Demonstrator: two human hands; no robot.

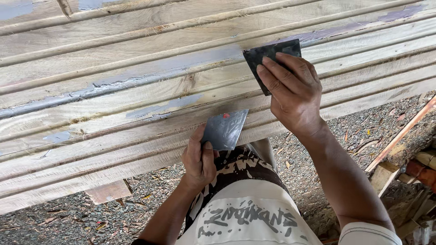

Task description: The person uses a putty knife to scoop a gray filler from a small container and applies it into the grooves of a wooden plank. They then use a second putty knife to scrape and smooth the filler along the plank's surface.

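Down by our lap the left hand pinches a thin grey putty-smeared metal card by its lower edge, while right-hand fingers press a stiff, springy-looking dark flat scraper blade against the grooved pale wooden planks.

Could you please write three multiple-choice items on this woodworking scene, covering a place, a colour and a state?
1. Where is the right hand's dark scraper?
A. On the gravel
B. Pressed flat on the grooved wooden planks
C. In a pocket

2. What colour is the filler smeared in the grooves?
A. Grey
B. Bright red
C. Green

3. How is the left hand holding the grey scraper?
A. Pinched by its lower edge
B. Not at all
C. Flat under the palm

Answers: 1 B, the fingers press it to the wood; 2 A, grey streaks follow the grooves; 3 A, thumb and fingers grip its bottom.
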